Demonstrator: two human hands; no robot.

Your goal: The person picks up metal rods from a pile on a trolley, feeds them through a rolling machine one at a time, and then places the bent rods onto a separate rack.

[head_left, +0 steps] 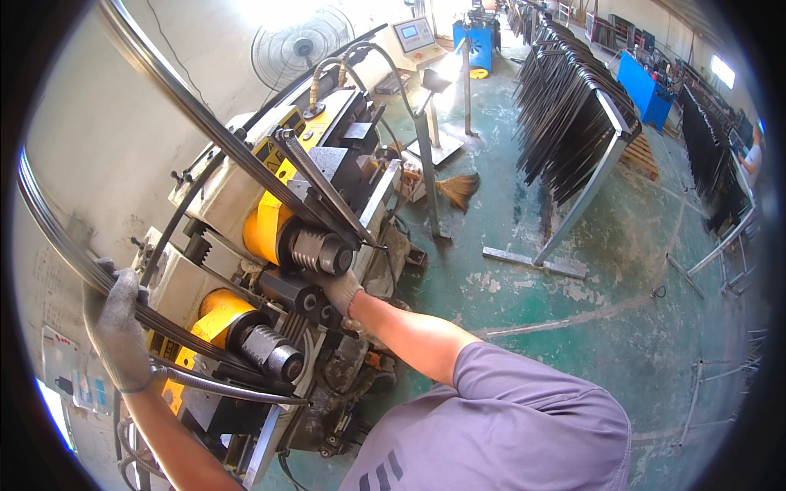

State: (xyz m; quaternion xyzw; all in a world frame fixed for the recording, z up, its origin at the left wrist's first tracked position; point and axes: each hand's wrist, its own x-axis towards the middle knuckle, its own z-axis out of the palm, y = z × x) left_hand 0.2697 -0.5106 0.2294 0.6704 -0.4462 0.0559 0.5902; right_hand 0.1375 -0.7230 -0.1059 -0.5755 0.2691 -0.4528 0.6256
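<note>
My left hand point(119, 331), in a grey work glove, is closed round a bundle of long, thin metal bars point(59, 227) at the machine's left side. The bars slope down to the lower ridged spindle point(272, 353), which has a yellow guard point(219, 315). My right hand point(337, 292), also gloved, reaches in just below the upper ridged spindle point(321, 250), beside a dark block point(288, 290) with round holes. Its fingers are mostly hidden by the machine parts. A second bundle of bars point(184, 102) runs from the upper left to the upper spindle. Coil springs point(319, 184) lie alongside.
A control box point(413, 41) with a small screen and a wall fan point(303, 47) are beyond the machine. A straw broom point(458, 191) lies near a metal post point(427, 168). Racks of dark bars point(565, 114) and blue machines point(645, 88) stand on the green floor point(524, 303).
</note>
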